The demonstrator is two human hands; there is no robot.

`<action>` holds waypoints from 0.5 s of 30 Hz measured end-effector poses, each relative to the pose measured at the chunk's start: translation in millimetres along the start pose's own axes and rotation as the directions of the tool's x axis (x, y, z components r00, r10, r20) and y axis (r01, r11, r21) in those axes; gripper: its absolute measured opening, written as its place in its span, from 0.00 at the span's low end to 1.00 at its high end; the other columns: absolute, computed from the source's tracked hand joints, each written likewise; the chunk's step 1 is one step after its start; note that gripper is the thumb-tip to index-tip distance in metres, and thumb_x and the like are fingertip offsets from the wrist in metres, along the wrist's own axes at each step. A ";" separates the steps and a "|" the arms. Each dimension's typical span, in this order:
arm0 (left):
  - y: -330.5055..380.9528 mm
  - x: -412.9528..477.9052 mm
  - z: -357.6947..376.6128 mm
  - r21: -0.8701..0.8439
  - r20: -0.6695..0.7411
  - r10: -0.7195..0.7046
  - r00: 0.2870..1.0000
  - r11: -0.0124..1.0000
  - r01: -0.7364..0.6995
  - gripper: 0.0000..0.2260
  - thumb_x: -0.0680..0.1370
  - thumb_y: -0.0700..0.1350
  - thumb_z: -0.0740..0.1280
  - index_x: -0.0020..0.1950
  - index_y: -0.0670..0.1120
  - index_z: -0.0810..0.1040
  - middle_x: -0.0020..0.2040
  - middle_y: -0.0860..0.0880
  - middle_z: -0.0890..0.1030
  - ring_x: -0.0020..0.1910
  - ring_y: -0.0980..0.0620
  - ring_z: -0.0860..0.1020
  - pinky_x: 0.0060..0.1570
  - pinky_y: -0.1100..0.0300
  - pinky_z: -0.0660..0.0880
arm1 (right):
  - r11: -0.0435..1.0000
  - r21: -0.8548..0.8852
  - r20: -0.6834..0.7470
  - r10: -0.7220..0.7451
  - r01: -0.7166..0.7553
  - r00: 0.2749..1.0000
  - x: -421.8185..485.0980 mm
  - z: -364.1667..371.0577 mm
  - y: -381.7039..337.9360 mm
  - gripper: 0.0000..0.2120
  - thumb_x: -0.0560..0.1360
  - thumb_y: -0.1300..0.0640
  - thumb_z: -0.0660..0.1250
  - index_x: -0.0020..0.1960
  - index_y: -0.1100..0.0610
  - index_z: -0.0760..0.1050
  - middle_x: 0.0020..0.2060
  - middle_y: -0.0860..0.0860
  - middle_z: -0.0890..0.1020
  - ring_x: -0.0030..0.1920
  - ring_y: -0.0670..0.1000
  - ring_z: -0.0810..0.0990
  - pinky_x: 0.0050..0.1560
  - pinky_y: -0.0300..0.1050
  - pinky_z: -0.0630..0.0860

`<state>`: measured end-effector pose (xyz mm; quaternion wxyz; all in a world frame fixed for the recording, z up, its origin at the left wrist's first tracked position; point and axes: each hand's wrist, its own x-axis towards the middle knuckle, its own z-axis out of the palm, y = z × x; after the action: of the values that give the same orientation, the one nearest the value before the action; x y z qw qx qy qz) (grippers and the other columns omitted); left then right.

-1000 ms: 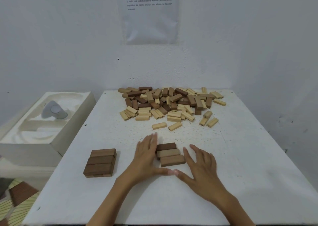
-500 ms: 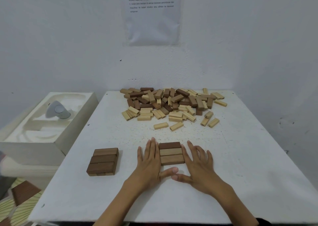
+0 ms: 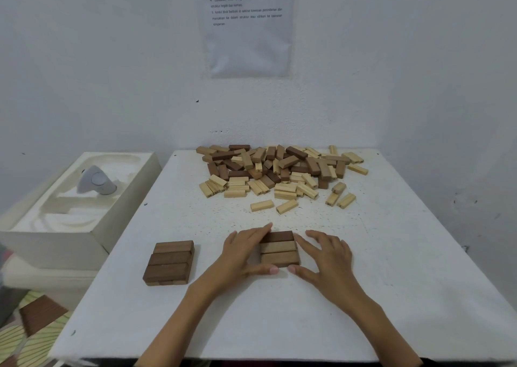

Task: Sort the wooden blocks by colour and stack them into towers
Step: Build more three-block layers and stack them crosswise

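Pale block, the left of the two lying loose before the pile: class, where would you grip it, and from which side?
Preferably pinch the pale block across its long sides at mid-length, coming from above: it lies flat and apart, both long sides exposed.

We face a bare white wall bearing a printed sheet, above our white table and a foam box.

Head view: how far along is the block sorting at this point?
Done: one low dark-brown stack sits left on the table, two layers showing. In hand: left hand and right hand press the sides of a row of three brown blocks. Left: the large mixed pile at the far edge; no pale tower begun.
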<state>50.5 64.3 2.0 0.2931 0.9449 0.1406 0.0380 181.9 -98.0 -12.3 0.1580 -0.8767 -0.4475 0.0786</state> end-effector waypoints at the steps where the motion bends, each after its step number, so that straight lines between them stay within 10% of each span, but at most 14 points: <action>1: 0.8 -1.6 -0.1 -0.010 -0.018 0.000 1.000 1.000 0.000 0.49 0.60 0.81 0.52 0.75 0.57 0.53 0.72 0.56 0.65 0.70 0.58 0.61 0.73 0.52 0.54 | 1.000 0.026 -0.036 -0.010 0.011 0.999 2.0 2.1 1.9 0.58 0.50 0.18 0.25 0.73 0.40 0.58 0.70 0.46 0.64 0.70 0.52 0.59 0.70 0.55 0.51; 8: 8.6 -15.7 -3.8 -0.126 -0.091 -0.040 0.995 0.992 0.028 0.36 0.69 0.66 0.63 0.73 0.52 0.63 0.66 0.54 0.71 0.59 0.61 0.68 0.56 0.69 0.64 | 0.996 0.051 0.020 -0.076 0.075 0.997 20.2 -15.6 11.4 0.23 0.75 0.41 0.62 0.69 0.38 0.65 0.63 0.44 0.67 0.65 0.47 0.62 0.70 0.49 0.52; 15: 5.5 -15.4 -0.5 -0.240 -0.189 -0.135 0.973 0.967 0.088 0.36 0.66 0.63 0.70 0.71 0.57 0.62 0.56 0.58 0.73 0.50 0.60 0.74 0.49 0.66 0.72 | 0.953 0.284 -0.062 -0.089 0.103 0.994 36.4 -24.4 15.2 0.16 0.78 0.50 0.62 0.65 0.44 0.72 0.57 0.48 0.76 0.60 0.49 0.70 0.60 0.46 0.65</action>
<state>37.0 55.8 5.7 0.3861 0.8863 0.2177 0.1339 221.7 -82.0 5.5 0.2979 -0.8232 -0.4697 0.1137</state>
